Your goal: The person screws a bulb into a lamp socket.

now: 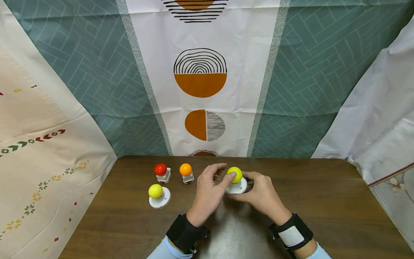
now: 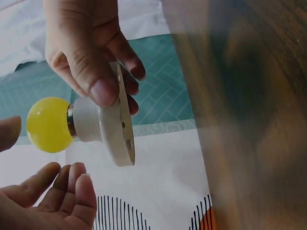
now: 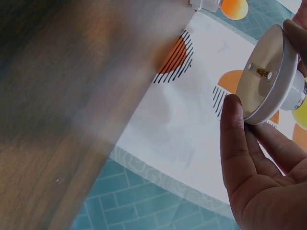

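Note:
A yellow light bulb (image 1: 237, 172) sits in a white lamp holder (image 2: 111, 129) with a round, flat base. My right hand (image 1: 263, 194) grips that base by its rim, thumb on one face and fingers behind. In the right wrist view the underside of the lamp holder (image 3: 264, 72) faces the camera, held clear of the table. Around the bulb's other side is my left hand (image 1: 208, 187), its thumb and fingers loosely bent. The left wrist view has gaps between those fingers (image 2: 72, 191) and the yellow glass.
To the left on the brown wooden table (image 1: 129, 230) stands another yellow bulb (image 1: 155, 191) in a round white holder (image 1: 160, 202). Behind it are a red bulb (image 1: 160, 169) and an orange bulb (image 1: 185, 169) in small white holders. A patterned cloth (image 1: 245, 82) hangs along the table's back edge.

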Demonstrator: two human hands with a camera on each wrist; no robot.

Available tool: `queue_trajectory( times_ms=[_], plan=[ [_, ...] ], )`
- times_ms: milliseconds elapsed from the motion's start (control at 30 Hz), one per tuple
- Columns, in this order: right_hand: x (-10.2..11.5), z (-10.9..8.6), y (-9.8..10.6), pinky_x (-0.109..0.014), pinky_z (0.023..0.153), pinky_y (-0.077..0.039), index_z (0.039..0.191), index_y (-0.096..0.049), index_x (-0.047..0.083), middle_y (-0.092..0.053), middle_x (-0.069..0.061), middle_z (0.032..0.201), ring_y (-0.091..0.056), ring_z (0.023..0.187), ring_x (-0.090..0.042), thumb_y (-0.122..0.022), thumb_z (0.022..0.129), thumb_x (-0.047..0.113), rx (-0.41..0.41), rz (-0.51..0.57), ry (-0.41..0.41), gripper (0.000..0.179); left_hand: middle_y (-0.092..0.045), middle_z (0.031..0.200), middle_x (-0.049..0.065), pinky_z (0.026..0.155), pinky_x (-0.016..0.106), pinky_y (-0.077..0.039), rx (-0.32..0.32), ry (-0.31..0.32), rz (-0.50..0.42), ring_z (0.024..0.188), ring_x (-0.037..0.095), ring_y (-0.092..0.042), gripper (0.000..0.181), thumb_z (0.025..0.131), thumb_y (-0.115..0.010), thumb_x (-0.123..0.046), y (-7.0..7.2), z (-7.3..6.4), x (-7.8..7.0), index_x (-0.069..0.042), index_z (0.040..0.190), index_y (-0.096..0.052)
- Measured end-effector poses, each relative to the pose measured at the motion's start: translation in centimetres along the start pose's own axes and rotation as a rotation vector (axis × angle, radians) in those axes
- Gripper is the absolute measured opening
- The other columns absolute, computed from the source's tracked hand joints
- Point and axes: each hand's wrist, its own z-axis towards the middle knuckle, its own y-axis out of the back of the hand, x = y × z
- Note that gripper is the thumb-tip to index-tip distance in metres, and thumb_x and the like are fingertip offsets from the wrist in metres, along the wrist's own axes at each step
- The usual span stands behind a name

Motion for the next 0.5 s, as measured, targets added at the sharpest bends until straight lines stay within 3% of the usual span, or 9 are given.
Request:
queue_trajectory(
  times_ms=[167, 333, 500],
  plan=[
    [-0.08, 0.0, -0.09, -0.017, 0.066, -0.052, 0.11, -0.067, 0.015, -0.067, 0.006, 0.101, -0.063, 0.082, -0.004, -0.088, 0.053, 0.047, -0.006, -0.008, 0.001, 0.069, -0.061, 0.104, -0.009, 0.079, 0.028, -0.049, -0.036, 0.0, -0.006, 0.09, 0.012, -0.058, 0.042, 0.079, -0.068, -0.052, -0.48, -0.09, 0.09, -0.025, 0.111, -0.063],
    [-0.08, -0.01, -0.11, -0.018, 0.066, -0.052, 0.111, -0.067, 0.014, -0.067, 0.004, 0.102, -0.063, 0.082, -0.006, -0.088, 0.052, 0.046, -0.003, -0.006, -0.004, 0.07, -0.061, 0.101, -0.008, 0.077, 0.032, -0.051, -0.023, -0.026, -0.026, 0.087, 0.019, -0.06, 0.036, 0.081, -0.069, -0.045, -0.63, -0.05, 0.0, -0.022, 0.108, -0.064],
    [-0.05, 0.02, -0.07, -0.017, 0.066, -0.052, 0.111, -0.067, 0.013, -0.067, 0.004, 0.102, -0.063, 0.082, -0.006, -0.088, 0.052, 0.046, 0.001, -0.01, -0.007, 0.07, -0.062, 0.104, -0.007, 0.077, 0.035, -0.052, -0.004, -0.061, -0.007, 0.086, 0.013, -0.058, 0.031, 0.084, -0.067, -0.04, -0.61, 0.01, 0.08, -0.022, 0.11, -0.064]
  ],
)
